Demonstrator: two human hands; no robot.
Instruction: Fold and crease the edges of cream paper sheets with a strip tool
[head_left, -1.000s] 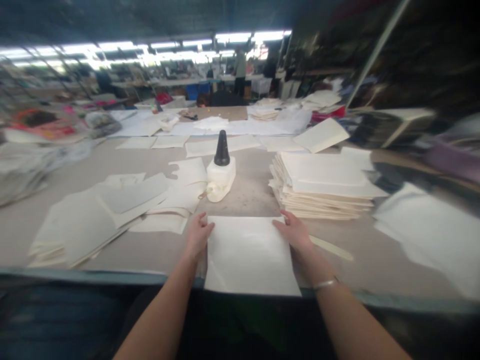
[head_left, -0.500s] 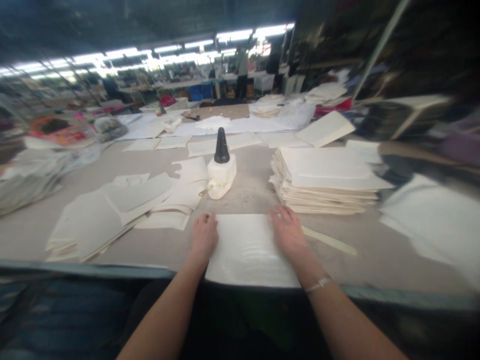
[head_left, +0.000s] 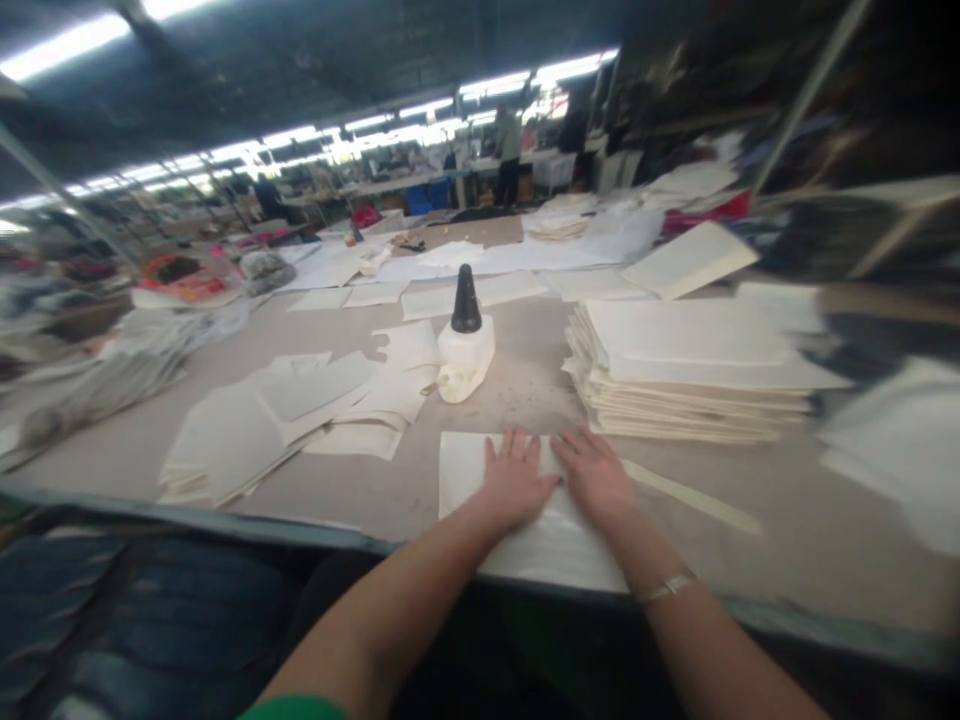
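A white sheet point(head_left: 463, 468) lies at the front edge of the table, partly covered by my hands and forearms. My left hand point(head_left: 519, 480) rests flat on its middle, fingers spread and pointing away from me. Close beside it, my right hand point(head_left: 596, 478) lies palm down near the sheet's right side, fingers stretched out. Beyond the sheet stands a white plastic bottle point(head_left: 466, 350) with a black cone on top. A narrow cream strip point(head_left: 694, 495) lies just right of my right hand.
A thick stack of cream sheets point(head_left: 690, 400) stands to the right, with white sheets point(head_left: 900, 450) farther right. Loose cut pieces point(head_left: 247, 430) spread over the left of the grey table point(head_left: 525, 400). A person point(head_left: 508, 150) stands far back.
My left hand has moved right from the sheet's left edge onto its middle and opened flat. My right hand stays at the right side. The view has shifted and tilted slightly.
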